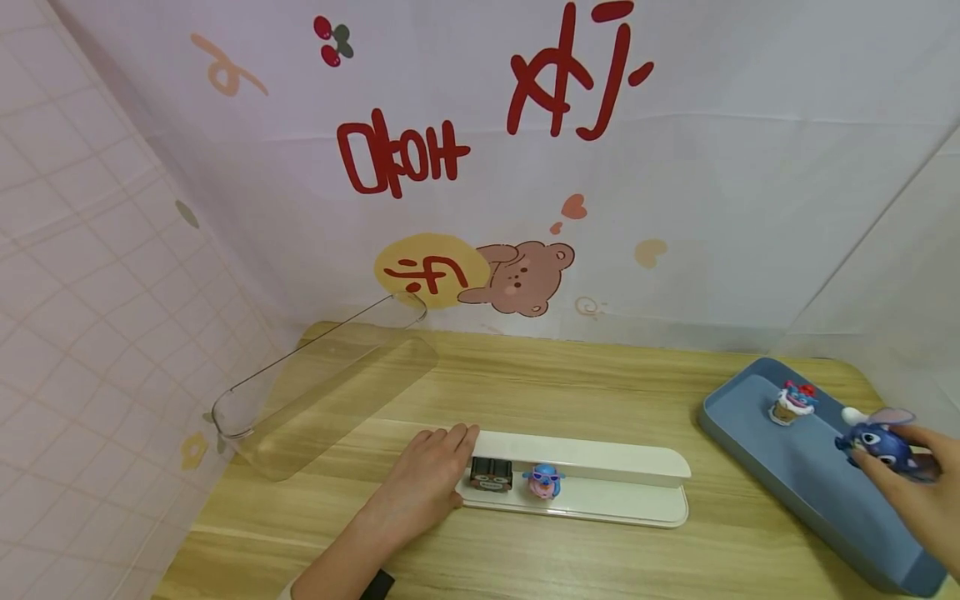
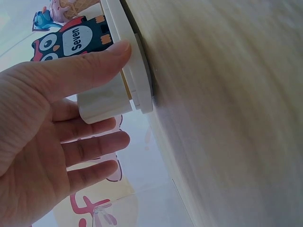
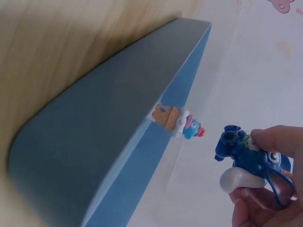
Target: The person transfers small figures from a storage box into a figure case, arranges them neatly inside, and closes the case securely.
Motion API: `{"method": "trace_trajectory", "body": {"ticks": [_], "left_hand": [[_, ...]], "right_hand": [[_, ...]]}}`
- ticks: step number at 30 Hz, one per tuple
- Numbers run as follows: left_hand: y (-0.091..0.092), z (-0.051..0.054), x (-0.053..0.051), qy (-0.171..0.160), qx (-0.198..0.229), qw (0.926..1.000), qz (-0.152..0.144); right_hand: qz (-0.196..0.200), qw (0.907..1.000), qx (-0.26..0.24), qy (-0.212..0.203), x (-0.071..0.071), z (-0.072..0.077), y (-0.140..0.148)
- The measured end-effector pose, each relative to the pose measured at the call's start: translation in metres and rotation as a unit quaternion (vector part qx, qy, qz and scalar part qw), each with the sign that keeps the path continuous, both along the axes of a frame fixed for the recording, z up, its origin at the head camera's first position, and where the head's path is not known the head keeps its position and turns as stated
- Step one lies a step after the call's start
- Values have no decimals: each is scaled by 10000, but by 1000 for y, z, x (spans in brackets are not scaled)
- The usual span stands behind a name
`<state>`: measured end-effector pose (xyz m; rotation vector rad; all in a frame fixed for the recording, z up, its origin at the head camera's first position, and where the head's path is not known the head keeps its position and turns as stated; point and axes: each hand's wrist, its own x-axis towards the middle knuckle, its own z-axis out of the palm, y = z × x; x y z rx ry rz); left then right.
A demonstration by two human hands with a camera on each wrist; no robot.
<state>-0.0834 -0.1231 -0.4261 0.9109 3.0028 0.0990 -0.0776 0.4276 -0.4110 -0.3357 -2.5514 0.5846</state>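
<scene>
My left hand (image 1: 427, 467) grips the left end of a white two-step display base (image 1: 600, 454). In the left wrist view its thumb (image 2: 102, 59) lies on the base's edge, with the fingers behind. On the lower step, close to that hand, stands a dark owl figure (image 1: 491, 475) marked "Seven". Beside it is a blue figurine with sunglasses (image 1: 543, 482). My right hand (image 1: 918, 492) pinches a dark blue big-eared figurine (image 3: 255, 161) between thumb and fingers, above a blue-grey tray (image 1: 795, 475). An ice-cream-cone figurine (image 1: 792, 404) stands in the tray.
A clear plastic cover (image 1: 330, 383) lies on the wooden table (image 1: 570, 375) at the left back. White printed cloth (image 1: 712, 167) hangs behind the table, with a grid-patterned cloth (image 1: 97, 250) at the left. The tray's raised wall (image 3: 94, 109) stands near my right hand.
</scene>
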Motion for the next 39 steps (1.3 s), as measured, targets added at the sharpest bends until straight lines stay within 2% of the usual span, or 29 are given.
{"method": "trace_trajectory", "body": {"ticks": [3, 7, 11, 14, 17, 19, 22, 27, 31, 36, 39], "left_hand": [[0, 0, 0, 20, 6, 10000, -7], [0, 0, 0, 18, 6, 10000, 10], [0, 0, 0, -4, 16, 10000, 17], [0, -1, 0, 8, 25, 10000, 5], [-1, -1, 0, 41, 19, 10000, -4], [-1, -2, 0, 60, 12, 10000, -5], [-1, -2, 0, 71, -4, 10000, -4], [-1, -1, 0, 54, -2, 10000, -6], [-1, 0, 0, 38, 9, 10000, -12], [-1, 0, 0, 46, 14, 10000, -10], [0, 0, 1, 15, 12, 10000, -10]], "right_hand": [[202, 9996, 22, 188, 1, 3, -5], [598, 9965, -197, 548, 3, 6, -12], [965, 9929, -210, 656, 5, 6, -18], [1074, 9911, -119, 775, 6, 6, -22], [1212, 9862, -160, 1113, 6, 5, -26], [1263, 9847, -109, 1199, 7, 5, -29], [1270, 9859, 13, 1090, 10, 6, -35], [956, 9943, 197, 433, 16, 13, -44], [900, 9953, 307, 189, 19, 14, -49], [1235, 9907, 488, 304, 21, 11, -57], [1475, 9864, 493, 538, 21, 10, -61]]}}
